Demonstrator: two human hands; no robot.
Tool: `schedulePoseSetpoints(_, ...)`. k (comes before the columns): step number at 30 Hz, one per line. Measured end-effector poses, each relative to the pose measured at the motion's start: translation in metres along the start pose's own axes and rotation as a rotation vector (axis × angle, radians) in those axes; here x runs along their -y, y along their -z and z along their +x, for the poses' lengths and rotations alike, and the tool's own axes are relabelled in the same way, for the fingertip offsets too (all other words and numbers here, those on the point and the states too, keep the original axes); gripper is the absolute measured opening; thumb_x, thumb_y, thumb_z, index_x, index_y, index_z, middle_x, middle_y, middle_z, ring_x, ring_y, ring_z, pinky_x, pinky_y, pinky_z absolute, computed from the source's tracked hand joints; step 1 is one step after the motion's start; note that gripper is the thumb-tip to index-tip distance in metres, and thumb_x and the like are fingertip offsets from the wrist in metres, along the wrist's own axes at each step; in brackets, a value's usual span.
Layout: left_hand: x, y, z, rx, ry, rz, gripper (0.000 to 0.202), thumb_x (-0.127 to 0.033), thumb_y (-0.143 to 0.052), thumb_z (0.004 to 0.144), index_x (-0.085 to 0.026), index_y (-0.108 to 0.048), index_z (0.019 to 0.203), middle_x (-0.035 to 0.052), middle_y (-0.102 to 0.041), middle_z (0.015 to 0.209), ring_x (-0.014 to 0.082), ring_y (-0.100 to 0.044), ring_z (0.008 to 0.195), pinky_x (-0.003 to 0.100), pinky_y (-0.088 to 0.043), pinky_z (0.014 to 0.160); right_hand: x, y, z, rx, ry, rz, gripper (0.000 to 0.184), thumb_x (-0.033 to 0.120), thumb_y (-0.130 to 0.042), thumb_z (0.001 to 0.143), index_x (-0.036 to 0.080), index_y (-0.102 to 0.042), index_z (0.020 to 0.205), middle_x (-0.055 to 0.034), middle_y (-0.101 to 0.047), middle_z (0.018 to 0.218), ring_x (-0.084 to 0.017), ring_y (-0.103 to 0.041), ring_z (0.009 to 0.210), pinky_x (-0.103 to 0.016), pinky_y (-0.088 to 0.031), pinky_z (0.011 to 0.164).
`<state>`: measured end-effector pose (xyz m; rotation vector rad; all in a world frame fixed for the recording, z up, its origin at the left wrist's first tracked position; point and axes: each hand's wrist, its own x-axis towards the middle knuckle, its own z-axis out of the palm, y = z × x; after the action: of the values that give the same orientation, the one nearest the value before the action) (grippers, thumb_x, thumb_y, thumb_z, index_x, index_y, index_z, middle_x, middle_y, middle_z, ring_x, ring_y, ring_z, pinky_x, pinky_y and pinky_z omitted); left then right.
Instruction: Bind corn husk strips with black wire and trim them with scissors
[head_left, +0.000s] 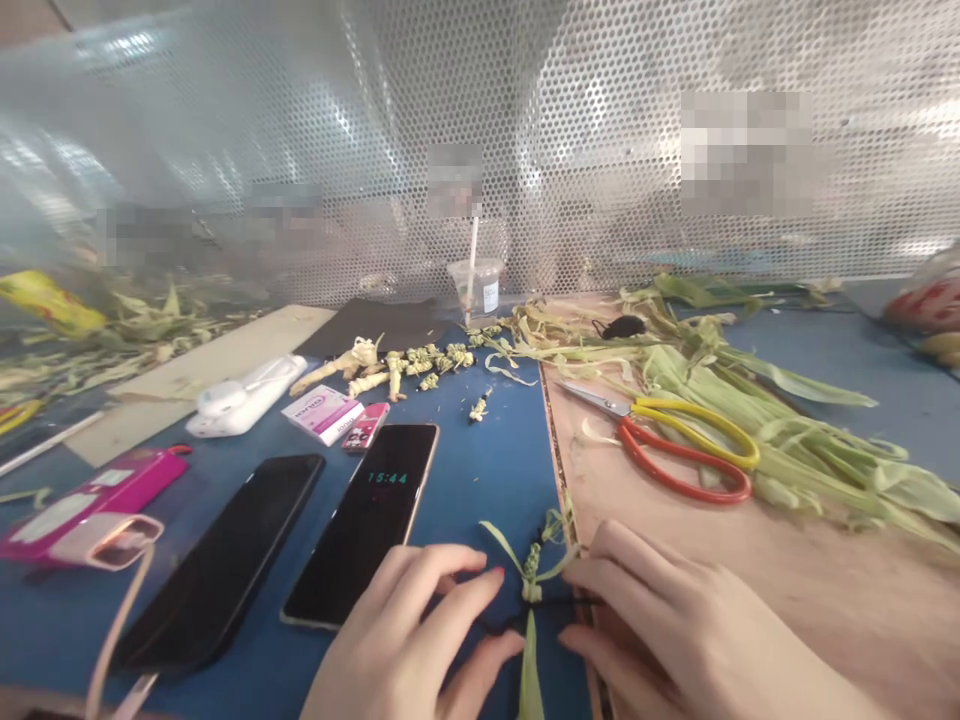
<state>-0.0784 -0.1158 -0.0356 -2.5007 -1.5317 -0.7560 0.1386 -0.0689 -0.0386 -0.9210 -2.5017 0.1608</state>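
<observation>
Head view: husk strip [531,590] lies by near edge of blue table [487,470], right beside left edge of wooden board [675,560]. Strip runs long way, near to far. Black thread [551,602] crosses it, left to right. Left hand [420,640] just left of strip, right hand [675,630] just right, both equally close. Fingers of each hand bent in, pinching one thread end. Scissors [675,450] well apart, farther back on board.
</observation>
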Motion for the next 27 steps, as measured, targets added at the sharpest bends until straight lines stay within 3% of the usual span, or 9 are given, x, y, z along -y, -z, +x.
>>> schedulePoseSetpoints(8, -0.010, 0.003, 0.007, 0.008, 0.030, -0.134, 0.016, -0.015, -0.053, 0.081, -0.023, -0.064, 0.090, 0.0019, -0.064, 0.079, 0.0148, -0.060, 0.071, 0.022, -0.051, 0.066, 0.001, -0.007, 0.008, 0.024, -0.054, 0.234, 0.012, 0.024, -0.052, 0.084, 0.027, -0.061, 0.092, -0.0020, -0.053, 0.081, -0.016, -0.053, 0.076, -0.026, -0.047, 0.064)
schedulePoseSetpoints(13, -0.020, -0.002, 0.010, -0.045, 0.152, -0.266, 0.015, -0.014, -0.050, 0.083, -0.021, -0.063, 0.083, 0.0014, -0.064, 0.073, 0.0141, -0.059, 0.068, 0.022, -0.049, 0.064, 0.002, -0.008, 0.010, -0.056, -0.041, 0.190, 0.007, 0.029, -0.056, 0.082, 0.028, -0.062, 0.086, -0.0031, -0.054, 0.082, -0.018, -0.047, 0.079, -0.033, -0.041, 0.069)
schedulePoseSetpoints(21, -0.031, 0.002, 0.017, -0.108, 0.296, -0.487, 0.015, -0.021, -0.051, 0.083, -0.020, -0.065, 0.080, 0.0019, -0.065, 0.073, 0.0121, -0.058, 0.061, 0.017, -0.043, 0.047, 0.002, -0.006, 0.006, -0.062, 0.028, 0.162, 0.011, 0.021, -0.052, 0.085, 0.022, -0.057, 0.075, -0.0004, -0.056, 0.076, -0.016, -0.046, 0.077, -0.030, -0.035, 0.069)
schedulePoseSetpoints(24, -0.032, 0.005, 0.018, -0.099, 0.341, -0.688, 0.018, -0.027, -0.052, 0.082, -0.021, -0.068, 0.082, 0.0032, -0.068, 0.080, 0.0124, -0.060, 0.063, 0.018, -0.047, 0.052, 0.002, -0.005, 0.006, -0.080, 0.042, 0.201, 0.014, 0.018, -0.050, 0.086, 0.021, -0.055, 0.074, 0.0008, -0.057, 0.071, -0.016, -0.046, 0.074, -0.029, -0.033, 0.066)
schedulePoseSetpoints(27, -0.035, 0.007, 0.019, -0.103, 0.411, -0.851, 0.020, -0.032, -0.053, 0.081, -0.022, -0.071, 0.081, 0.0043, -0.070, 0.085, 0.0164, -0.064, 0.076, 0.020, -0.051, 0.061, 0.003, -0.004, 0.007, -0.107, 0.062, 0.216, 0.017, 0.017, -0.047, 0.087, 0.020, -0.054, 0.073, 0.0005, -0.058, 0.069, -0.015, -0.046, 0.072, -0.029, -0.032, 0.065)
